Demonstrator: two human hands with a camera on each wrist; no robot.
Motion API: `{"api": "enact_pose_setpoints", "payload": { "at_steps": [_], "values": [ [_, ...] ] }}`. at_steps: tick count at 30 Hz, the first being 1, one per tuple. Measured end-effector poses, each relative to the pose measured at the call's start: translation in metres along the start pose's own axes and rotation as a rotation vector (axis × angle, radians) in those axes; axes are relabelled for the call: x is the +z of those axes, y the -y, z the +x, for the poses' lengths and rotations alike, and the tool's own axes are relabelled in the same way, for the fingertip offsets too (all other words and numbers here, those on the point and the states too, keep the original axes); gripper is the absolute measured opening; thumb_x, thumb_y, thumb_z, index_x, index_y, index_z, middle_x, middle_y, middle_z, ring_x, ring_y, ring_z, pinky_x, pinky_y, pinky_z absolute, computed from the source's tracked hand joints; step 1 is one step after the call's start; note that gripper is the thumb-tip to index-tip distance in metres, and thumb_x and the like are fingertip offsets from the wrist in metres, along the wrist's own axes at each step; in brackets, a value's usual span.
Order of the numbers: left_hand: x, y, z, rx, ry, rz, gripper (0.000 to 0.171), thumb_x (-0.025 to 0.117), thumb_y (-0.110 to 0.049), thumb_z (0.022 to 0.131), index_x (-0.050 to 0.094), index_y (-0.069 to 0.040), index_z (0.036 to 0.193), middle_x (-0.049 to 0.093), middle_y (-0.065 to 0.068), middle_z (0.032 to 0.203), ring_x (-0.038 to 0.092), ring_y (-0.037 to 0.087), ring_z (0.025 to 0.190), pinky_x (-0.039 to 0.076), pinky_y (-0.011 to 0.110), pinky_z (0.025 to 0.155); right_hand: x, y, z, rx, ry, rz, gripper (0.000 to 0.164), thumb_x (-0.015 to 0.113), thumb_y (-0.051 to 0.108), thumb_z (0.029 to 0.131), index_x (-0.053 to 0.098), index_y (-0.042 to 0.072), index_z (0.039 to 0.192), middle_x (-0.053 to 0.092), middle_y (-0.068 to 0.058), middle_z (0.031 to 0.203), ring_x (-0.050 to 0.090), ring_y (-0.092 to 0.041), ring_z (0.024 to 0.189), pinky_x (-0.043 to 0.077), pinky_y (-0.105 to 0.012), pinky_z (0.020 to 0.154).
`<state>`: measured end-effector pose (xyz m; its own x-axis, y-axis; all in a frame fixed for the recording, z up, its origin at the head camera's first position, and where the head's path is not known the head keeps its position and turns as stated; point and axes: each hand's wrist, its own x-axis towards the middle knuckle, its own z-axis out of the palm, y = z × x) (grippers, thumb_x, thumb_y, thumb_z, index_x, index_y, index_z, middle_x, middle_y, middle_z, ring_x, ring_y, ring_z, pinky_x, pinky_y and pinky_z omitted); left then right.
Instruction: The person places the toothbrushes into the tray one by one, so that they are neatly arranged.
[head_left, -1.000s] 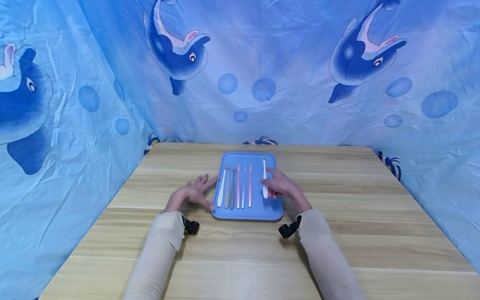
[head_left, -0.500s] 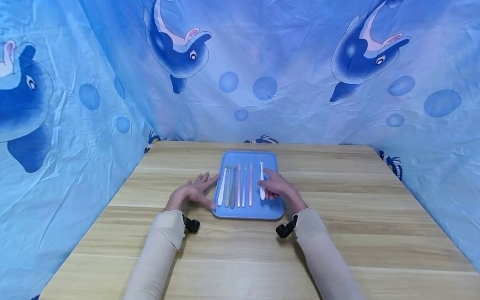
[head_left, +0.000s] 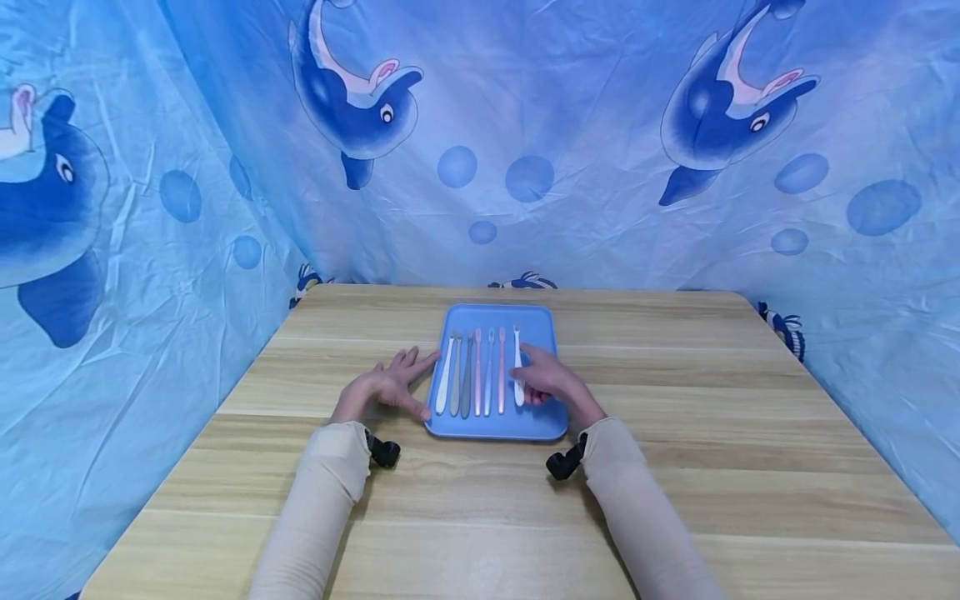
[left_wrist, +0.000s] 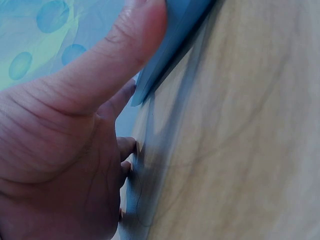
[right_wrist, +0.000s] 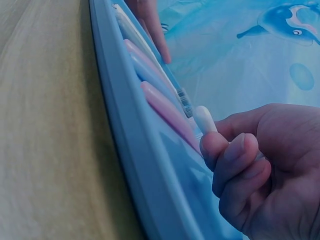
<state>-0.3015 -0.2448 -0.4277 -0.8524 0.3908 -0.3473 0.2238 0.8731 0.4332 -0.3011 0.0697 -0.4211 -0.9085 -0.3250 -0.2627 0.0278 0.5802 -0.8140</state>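
Observation:
A white toothbrush (head_left: 517, 354) stands over the right half of a blue tray (head_left: 536, 425), bristle end away from me. My right hand (head_left: 551, 375) pinches it between thumb and fingers; in the right wrist view its white handle end (right_wrist: 204, 119) pokes out of the curled fingers. To its left lies a row: a pink toothbrush (head_left: 502, 375), a blue one (head_left: 489, 379), another pink one (head_left: 477, 379), two grey ones (head_left: 466, 387) and a white one (head_left: 443, 387). My left hand (head_left: 386, 386) touches the tray's left edge, thumb and fingers spread and fairly straight.
The tray rests on a wooden table (head_left: 480, 517). Behind and beside the table hangs a blue curtain (head_left: 480, 125) printed with dolphins. A black wrist camera (head_left: 384, 452) sits below my left hand, another black camera (head_left: 564, 462) below my right.
My right hand has moved left and slightly toward me with the white toothbrush, closing in on the nearest pink one. My left hand has stayed at the tray's edge.

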Motion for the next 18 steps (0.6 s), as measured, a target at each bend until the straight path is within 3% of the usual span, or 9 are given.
{"api": "enact_pose_setpoints", "payload": {
  "at_steps": [7, 18],
  "values": [
    [-0.003, -0.005, -0.006, 0.022, 0.006, -0.023, 0.136, 0.081, -0.073, 0.061, 0.002, -0.031, 0.162, -0.014, 0.024, 0.167, -0.018, 0.046, 0.154, -0.012, 0.074, 0.118, 0.005, -0.005, 0.006, 0.005, 0.005, -0.004, 0.072, 0.055, 0.022, 0.103, 0.015, 0.009, 0.161, 0.058, -0.002, 0.054, 0.052, -0.011, 0.04, 0.04, -0.021, 0.037],
    [-0.004, -0.01, -0.008, -0.003, 0.0, 0.014, 0.128, 0.083, -0.063, 0.069, 0.003, -0.029, 0.163, -0.013, 0.021, 0.168, -0.016, 0.044, 0.155, -0.009, 0.07, 0.121, 0.012, -0.004, 0.01, 0.013, -0.03, -0.047, 0.067, 0.055, 0.022, 0.102, 0.022, 0.011, 0.16, 0.057, -0.002, 0.053, 0.051, -0.012, 0.04, 0.04, -0.021, 0.036]
  ]
}}
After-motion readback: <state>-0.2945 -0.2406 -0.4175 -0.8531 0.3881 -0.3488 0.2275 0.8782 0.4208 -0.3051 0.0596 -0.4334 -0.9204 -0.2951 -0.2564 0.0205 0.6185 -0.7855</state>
